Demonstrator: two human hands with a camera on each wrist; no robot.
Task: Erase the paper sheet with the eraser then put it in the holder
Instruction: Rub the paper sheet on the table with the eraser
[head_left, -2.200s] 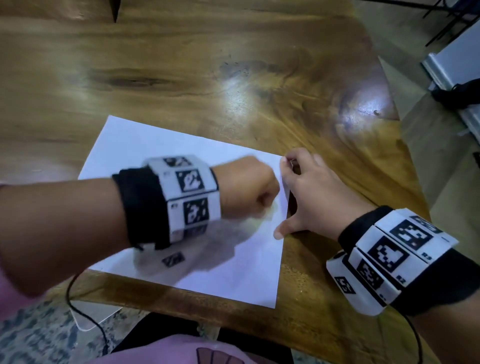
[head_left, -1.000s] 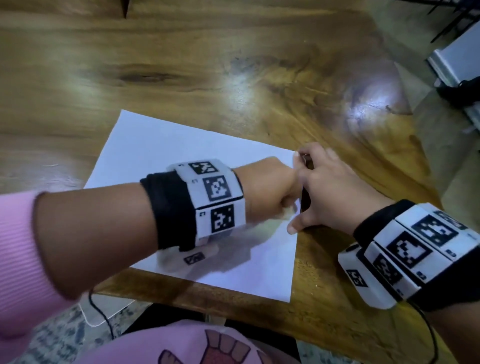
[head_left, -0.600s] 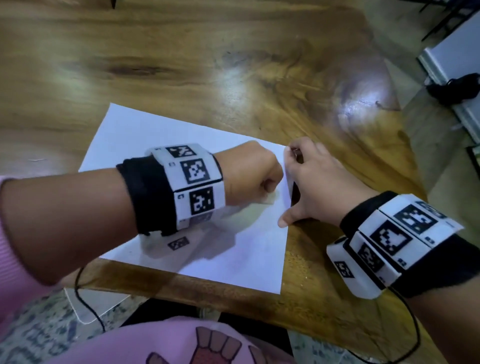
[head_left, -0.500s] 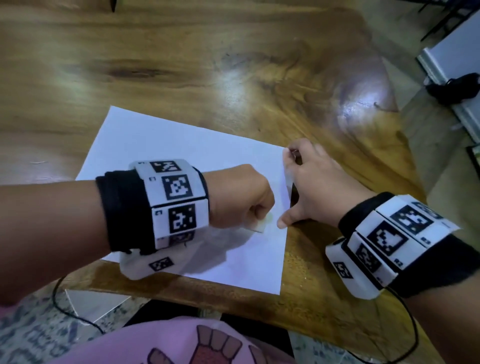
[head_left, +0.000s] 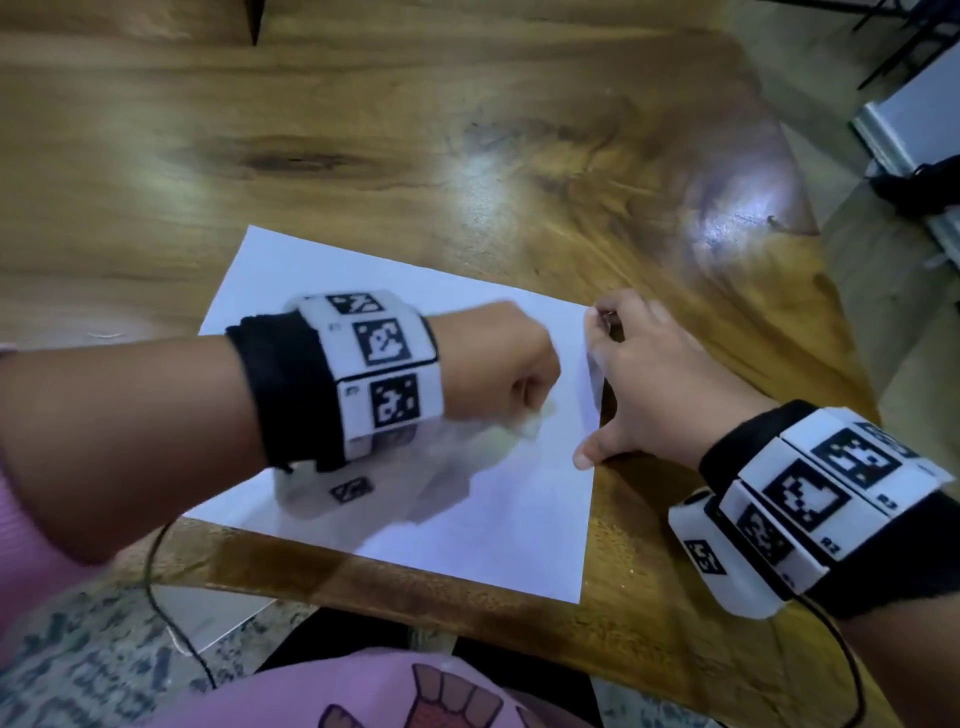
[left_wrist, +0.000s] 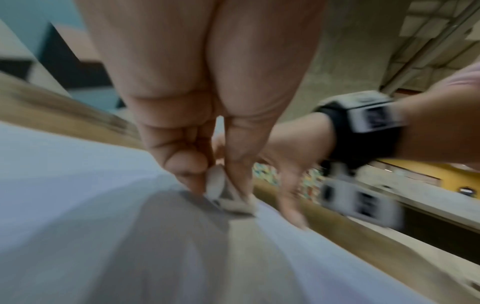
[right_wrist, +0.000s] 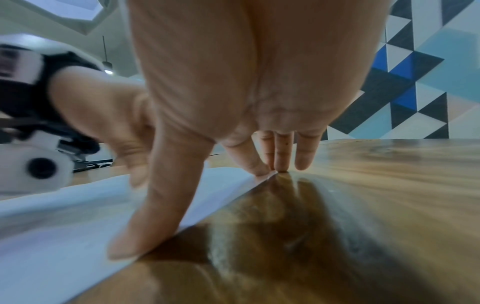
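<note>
A white paper sheet (head_left: 322, 280) lies on the wooden table near its front edge. My left hand (head_left: 514, 374) is curled into a fist over the sheet's right half and pinches a small white eraser (left_wrist: 228, 197) between thumb and fingers, its end pressed on the paper. The eraser (head_left: 530, 423) barely shows under the fist in the head view. My right hand (head_left: 649, 384) rests spread on the sheet's right edge, thumb (right_wrist: 145, 232) and fingertips (right_wrist: 259, 166) holding the paper (right_wrist: 52, 226) down. No holder is in view.
The wooden table (head_left: 467, 130) stretches far beyond the sheet. Its front edge (head_left: 415, 592) runs just below the paper, with my pink-clothed lap and a cable under it. Floor and dark furniture lie to the right.
My left hand has kept moving back and forth over the sheet's right half with the eraser, now back up and right toward the right hand. The right hand has stayed on the paper's edge.
</note>
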